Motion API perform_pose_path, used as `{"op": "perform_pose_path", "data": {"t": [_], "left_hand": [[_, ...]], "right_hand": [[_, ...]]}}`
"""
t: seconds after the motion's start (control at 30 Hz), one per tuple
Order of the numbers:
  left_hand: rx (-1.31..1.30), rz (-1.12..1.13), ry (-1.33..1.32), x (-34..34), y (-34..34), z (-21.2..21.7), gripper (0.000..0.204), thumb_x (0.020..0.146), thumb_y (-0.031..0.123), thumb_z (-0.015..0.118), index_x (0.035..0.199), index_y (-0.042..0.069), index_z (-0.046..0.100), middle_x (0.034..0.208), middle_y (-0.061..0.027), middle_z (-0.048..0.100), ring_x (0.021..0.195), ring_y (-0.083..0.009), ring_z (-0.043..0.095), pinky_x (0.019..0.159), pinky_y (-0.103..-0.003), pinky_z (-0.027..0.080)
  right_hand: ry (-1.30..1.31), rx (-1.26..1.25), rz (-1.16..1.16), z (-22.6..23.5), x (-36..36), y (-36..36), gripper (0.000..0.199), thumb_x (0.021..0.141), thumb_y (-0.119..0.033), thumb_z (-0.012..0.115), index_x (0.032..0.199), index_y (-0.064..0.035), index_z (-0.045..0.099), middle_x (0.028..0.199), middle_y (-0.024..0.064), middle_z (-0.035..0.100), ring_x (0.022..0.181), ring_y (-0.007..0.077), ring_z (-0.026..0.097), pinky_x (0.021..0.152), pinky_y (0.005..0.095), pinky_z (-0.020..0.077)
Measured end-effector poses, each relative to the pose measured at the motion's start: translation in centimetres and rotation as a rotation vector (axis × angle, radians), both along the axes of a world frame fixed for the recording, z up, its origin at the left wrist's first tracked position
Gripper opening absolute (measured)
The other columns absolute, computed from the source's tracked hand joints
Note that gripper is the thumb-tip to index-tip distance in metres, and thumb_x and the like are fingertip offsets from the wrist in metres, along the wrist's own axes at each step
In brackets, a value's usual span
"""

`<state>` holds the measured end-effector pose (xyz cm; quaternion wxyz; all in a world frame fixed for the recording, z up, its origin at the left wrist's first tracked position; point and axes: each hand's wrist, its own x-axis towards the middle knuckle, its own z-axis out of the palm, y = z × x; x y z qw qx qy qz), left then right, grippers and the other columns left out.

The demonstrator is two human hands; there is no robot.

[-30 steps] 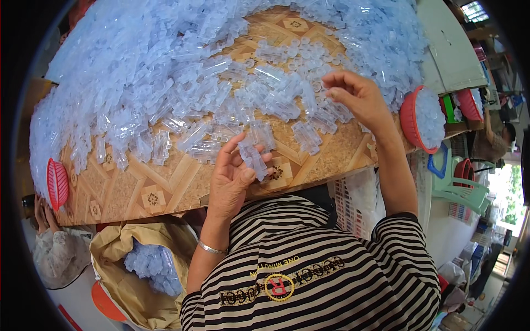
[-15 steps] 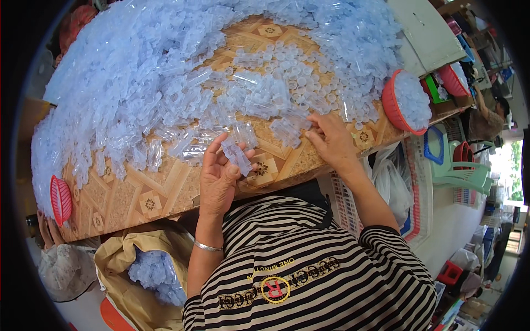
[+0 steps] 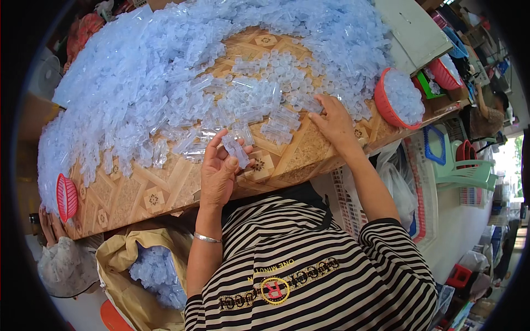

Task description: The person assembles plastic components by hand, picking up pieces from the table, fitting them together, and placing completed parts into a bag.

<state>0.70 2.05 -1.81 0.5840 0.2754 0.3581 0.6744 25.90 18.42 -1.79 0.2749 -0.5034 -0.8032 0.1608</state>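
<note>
My left hand is closed around a clear plastic tube-like piece, held between thumb and fingers above the table's near edge. My right hand is over the patterned table, its thumb and forefinger apart beside small round clear caps. No piece shows between those fingers. Several loose clear tubes lie between my two hands. Behind them rises a large heap of bluish clear plastic pieces.
A red basket full of clear pieces stands at the right table edge, and a small red basket at the left. Below the table sits a tan sack with more pieces. Another person's hand shows at far left.
My right hand has shifted slightly up, away from the loose tubes and toward the caps. My left hand still holds the same clear piece. The whole view has turned a little.
</note>
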Motion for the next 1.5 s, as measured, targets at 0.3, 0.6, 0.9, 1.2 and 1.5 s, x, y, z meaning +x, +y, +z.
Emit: {"op": "perform_pose_path", "data": {"t": [0.3,0.6,0.9,1.2,1.5], "left_hand": [[0.002,-0.013,0.027,0.1,0.0,0.2,0.069,0.083,0.018,0.071,0.14,0.012,0.033,0.126,-0.0188,0.049,0.112,-0.03,0.057,0.087,-0.041,0.055],[-0.012,0.006,0.008,-0.1,-0.5,0.0,0.07,0.083,0.018,0.071,0.14,0.009,0.031,0.126,-0.0199,0.051,0.113,-0.0314,0.056,0.09,-0.043,0.052],[-0.047,-0.061,-0.173,-0.7,0.3,0.1,0.072,0.084,0.017,0.07,0.142,0.009,0.028,0.127,-0.0196,0.049,0.112,-0.0307,0.056,0.091,-0.042,0.052],[-0.082,-0.078,-0.167,-1.0,0.1,0.1,0.064,0.089,0.011,0.061,0.143,0.011,0.027,0.129,-0.0211,0.048,0.113,-0.033,0.056,0.09,-0.047,0.052],[-0.117,-0.067,-0.146,-0.8,0.2,0.4,0.077,0.081,0.025,0.073,0.141,0.009,0.029,0.125,-0.022,0.051,0.109,-0.032,0.059,0.084,-0.044,0.055]], "right_hand": [[0.32,-0.046,0.043,1.1,0.0,-1.9,0.045,0.075,-0.004,0.067,0.118,-0.0071,0.054,0.108,0.0109,0.056,0.084,0.0212,0.059,0.076,0.0322,0.0513],[0.32,0.076,0.192,1.9,-0.4,-2.5,0.044,0.075,-0.002,0.068,0.116,-0.0078,0.056,0.113,0.0104,0.056,0.093,0.0226,0.059,0.077,0.0307,0.0504],[0.353,-0.018,0.362,3.2,-2.9,-2.6,0.038,0.072,0.003,0.069,0.108,-0.0073,0.062,0.111,0.0095,0.06,0.101,0.0223,0.059,0.078,0.0308,0.0502],[0.308,-0.037,0.184,2.3,-2.5,-0.9,0.042,0.074,-0.003,0.07,0.114,-0.0079,0.06,0.117,0.012,0.057,0.106,0.0249,0.057,0.088,0.0311,0.0474],[-0.03,0.221,0.01,2.8,-0.7,5.4,0.037,0.079,-0.01,0.061,0.115,-0.0048,0.057,0.123,0.0151,0.054,0.111,0.0347,0.052,0.095,0.0407,0.042]]}}
